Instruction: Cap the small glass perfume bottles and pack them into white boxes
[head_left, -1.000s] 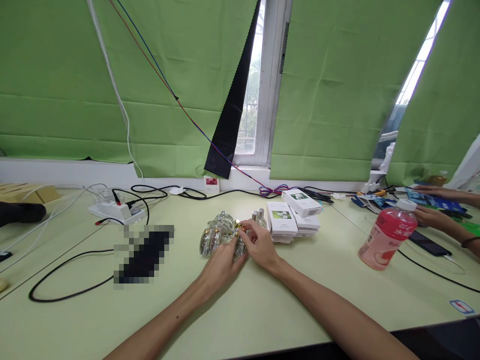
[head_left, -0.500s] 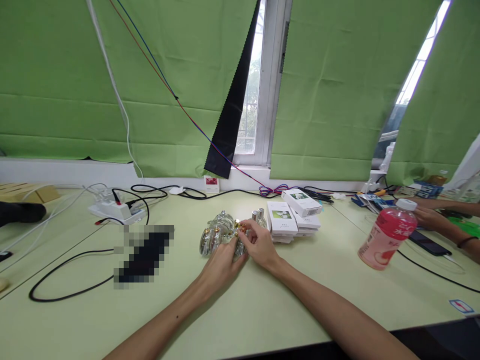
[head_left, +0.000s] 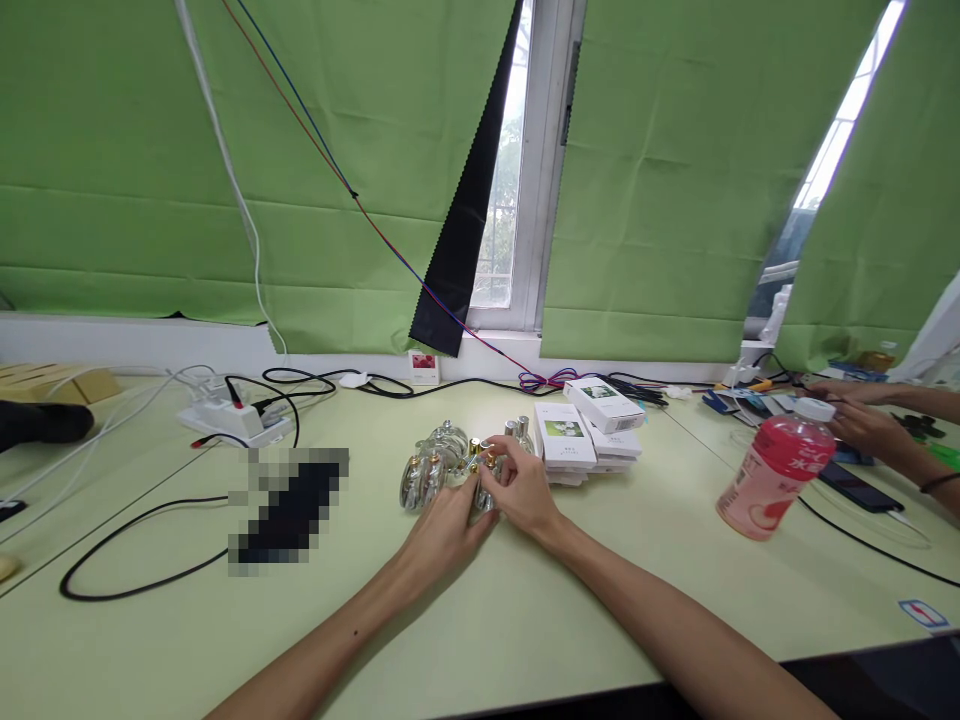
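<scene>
A cluster of small clear glass bottles, like perfume bottles (head_left: 424, 482), stands mid-table, several with gold or silver tops. My left hand (head_left: 442, 525) is closed at the cluster's near side, its thumb and fingers around a glass bottle (head_left: 486, 498) that is partly hidden. From the right, my right hand (head_left: 523, 492) reaches over this bottle's gold top with thumb and index finger pinched together. What lies between those fingertips is too small to make out. Just behind my right hand stand two slim silver-capped bottles (head_left: 523, 428).
White boxes with green pictures (head_left: 566, 440) are stacked right of the bottles. Farther right stands a pink drink bottle (head_left: 776, 470), with another person's hands (head_left: 862, 420) beyond it. A power strip (head_left: 236, 420), cables and a blurred dark object (head_left: 292, 510) lie left.
My right hand's fingertips have shifted slightly at the bottle top, and the coppery spot between them looks different. My left hand stays in place. The other person's hands have moved a little.
</scene>
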